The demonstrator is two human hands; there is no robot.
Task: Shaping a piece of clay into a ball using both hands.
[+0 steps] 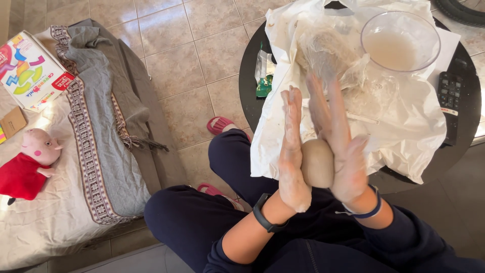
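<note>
Two palms (293, 151) around dough ball (317, 163), bowl (400, 43) beyond.

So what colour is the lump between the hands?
Greyish tan, like clay; the head view shows it best.

Beyond the raised hands, the round worktop (250, 76) is crowded: crumpled white wrap (419, 131) covers most of it, a clear bowl (400, 41) stands at the far side, a remote (449, 103) lies at the right edge, leaving only bare floor (192, 65) to the left open.
</note>
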